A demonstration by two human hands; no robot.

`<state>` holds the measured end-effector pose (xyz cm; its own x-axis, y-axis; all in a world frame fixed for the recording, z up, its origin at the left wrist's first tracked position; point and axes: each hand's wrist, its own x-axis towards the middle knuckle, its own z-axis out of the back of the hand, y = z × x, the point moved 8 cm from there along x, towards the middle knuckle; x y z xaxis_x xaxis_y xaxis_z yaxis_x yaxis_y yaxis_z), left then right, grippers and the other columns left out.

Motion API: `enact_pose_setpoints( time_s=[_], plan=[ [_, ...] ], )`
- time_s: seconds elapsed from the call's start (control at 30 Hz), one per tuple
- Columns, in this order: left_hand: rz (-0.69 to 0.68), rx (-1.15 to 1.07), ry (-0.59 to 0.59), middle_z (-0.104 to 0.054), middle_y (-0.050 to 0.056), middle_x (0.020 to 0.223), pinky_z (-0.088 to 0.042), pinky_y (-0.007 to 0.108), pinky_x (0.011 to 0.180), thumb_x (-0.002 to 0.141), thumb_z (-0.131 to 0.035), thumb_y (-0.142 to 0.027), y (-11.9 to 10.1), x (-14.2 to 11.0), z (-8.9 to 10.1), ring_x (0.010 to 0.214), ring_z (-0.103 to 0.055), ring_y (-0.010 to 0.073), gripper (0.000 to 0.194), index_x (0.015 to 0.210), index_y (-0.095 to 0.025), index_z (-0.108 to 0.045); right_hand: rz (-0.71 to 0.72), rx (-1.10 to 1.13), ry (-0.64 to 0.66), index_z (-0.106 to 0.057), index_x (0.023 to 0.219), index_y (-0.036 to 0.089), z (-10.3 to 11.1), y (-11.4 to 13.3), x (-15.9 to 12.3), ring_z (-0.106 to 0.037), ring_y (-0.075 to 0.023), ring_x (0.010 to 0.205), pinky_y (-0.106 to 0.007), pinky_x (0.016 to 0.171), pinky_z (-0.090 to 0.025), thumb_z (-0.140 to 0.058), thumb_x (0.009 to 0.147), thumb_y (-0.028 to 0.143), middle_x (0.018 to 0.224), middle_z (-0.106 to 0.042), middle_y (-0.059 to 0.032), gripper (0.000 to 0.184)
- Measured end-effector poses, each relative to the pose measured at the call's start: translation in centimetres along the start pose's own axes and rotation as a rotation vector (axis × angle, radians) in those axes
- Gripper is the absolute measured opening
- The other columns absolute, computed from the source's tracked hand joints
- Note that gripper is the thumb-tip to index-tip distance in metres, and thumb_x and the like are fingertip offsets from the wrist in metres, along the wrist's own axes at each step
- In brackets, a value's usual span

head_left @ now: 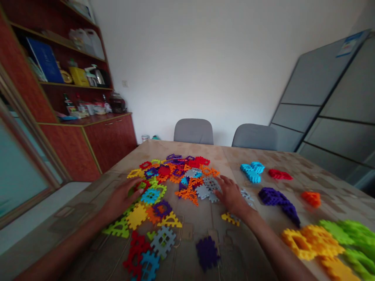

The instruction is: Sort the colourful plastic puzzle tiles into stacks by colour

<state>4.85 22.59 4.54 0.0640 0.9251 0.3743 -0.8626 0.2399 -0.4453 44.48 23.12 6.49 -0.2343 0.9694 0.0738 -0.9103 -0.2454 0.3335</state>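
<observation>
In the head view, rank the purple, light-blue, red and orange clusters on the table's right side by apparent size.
Largest to smallest:
1. Purple cluster
2. Light-blue cluster
3. Red cluster and orange cluster, unranked: red looks wider, orange taller, and orange sits nearer the camera.

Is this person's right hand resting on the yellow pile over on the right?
No, the right hand is at the grey pieces, well to the left of the yellow pile.
</observation>
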Motion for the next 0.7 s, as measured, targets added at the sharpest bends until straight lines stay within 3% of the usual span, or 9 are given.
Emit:
enact_pose_setpoints(
  time_s=[0.07,0.13,0.33,0.4,0.47,0.57,0.63,0.7],
  plan=[
    [-0.040,-0.028,0.025,-0.070,0.008,0.127,-0.046,0.042,0.109,0.088,-0.046,-0.068,-0.9,-0.2,-0.5,0.121,-0.064,0.0319,0.056,0.115,-0.025,-0.069,-0.131,-0.047,-0.063,-0.045,0.151,0.013,-0.5,-2.1,1.1,-0.038,-0.0442,0.142,-0.066,0.109,-0.033,-0.050,0.099,0.029,0.156,-0.039,-0.0275,0.054],
    [-0.085,-0.062,0.061,-0.072,0.006,0.125,-0.048,0.040,0.107,0.090,-0.048,-0.064,-2.0,-0.8,-0.8,0.119,-0.065,0.0303,0.049,0.115,-0.027,-0.070,-0.179,-0.068,-0.086,-0.046,0.150,0.017,-1.4,-3.1,1.8,-0.041,-0.0425,0.141,-0.065,0.108,-0.036,-0.050,0.100,0.031,0.155,-0.042,-0.0243,0.051],
    [-0.218,-0.151,0.202,-0.069,-0.001,0.132,-0.050,0.032,0.104,0.096,-0.050,-0.053,-5.3,-2.1,-1.3,0.120,-0.065,0.0248,0.040,0.125,-0.033,-0.068,-0.011,-0.036,-0.048,-0.063,0.133,0.019,-3.1,-0.9,2.3,-0.058,-0.0273,0.126,-0.041,0.105,-0.045,-0.055,0.101,0.030,0.133,-0.066,-0.0141,0.034],
    [-0.236,-0.158,0.220,-0.069,-0.003,0.132,-0.047,0.031,0.108,0.096,-0.050,-0.056,-5.2,-1.1,-1.0,0.123,-0.062,0.0246,0.041,0.126,-0.035,-0.068,0.033,-0.017,-0.057,-0.067,0.124,0.018,-2.8,-0.2,2.8,-0.062,-0.0241,0.119,-0.041,0.103,-0.047,-0.054,0.103,0.031,0.125,-0.069,-0.0110,0.028],
    [-0.212,-0.149,0.196,-0.069,-0.002,0.131,-0.042,0.034,0.113,0.094,-0.049,-0.064,-3.8,1.0,-0.5,0.126,-0.060,0.0271,0.048,0.123,-0.033,-0.070,0.047,-0.007,-0.082,-0.067,0.120,0.018,-2.2,-0.1,3.9,-0.064,-0.0240,0.115,-0.046,0.101,-0.050,-0.056,0.103,0.034,0.124,-0.068,-0.0090,0.025],
    [-0.099,-0.111,0.111,-0.066,0.006,0.135,-0.038,0.044,0.116,0.090,-0.048,-0.075,0.1,5.4,0.4,0.130,-0.056,0.0329,0.064,0.124,-0.025,-0.068,0.031,-0.012,-0.132,-0.063,0.124,0.019,-1.3,-0.5,6.5,-0.064,-0.0253,0.113,-0.049,0.097,-0.053,-0.061,0.101,0.035,0.129,-0.064,-0.0092,0.028],
    [0.002,-0.077,0.074,-0.059,0.012,0.141,-0.038,0.056,0.114,0.096,-0.055,-0.063,2.8,8.2,0.8,0.130,-0.054,0.0334,0.057,0.132,-0.019,-0.060,0.005,-0.022,-0.164,-0.062,0.127,0.020,-1.0,-1.0,8.5,-0.064,-0.0254,0.112,-0.048,0.095,-0.054,-0.062,0.100,0.035,0.132,-0.062,-0.0097,0.031],
    [0.080,-0.056,0.072,-0.056,0.013,0.142,-0.042,0.059,0.108,0.099,-0.062,-0.049,4.7,10.3,0.7,0.128,-0.055,0.0330,0.047,0.134,-0.018,-0.057,-0.028,-0.034,-0.190,-0.061,0.129,0.020,-0.9,-1.5,10.5,-0.063,-0.0256,0.112,-0.048,0.094,-0.055,-0.062,0.100,0.035,0.134,-0.061,-0.0100,0.032]
  ],
)
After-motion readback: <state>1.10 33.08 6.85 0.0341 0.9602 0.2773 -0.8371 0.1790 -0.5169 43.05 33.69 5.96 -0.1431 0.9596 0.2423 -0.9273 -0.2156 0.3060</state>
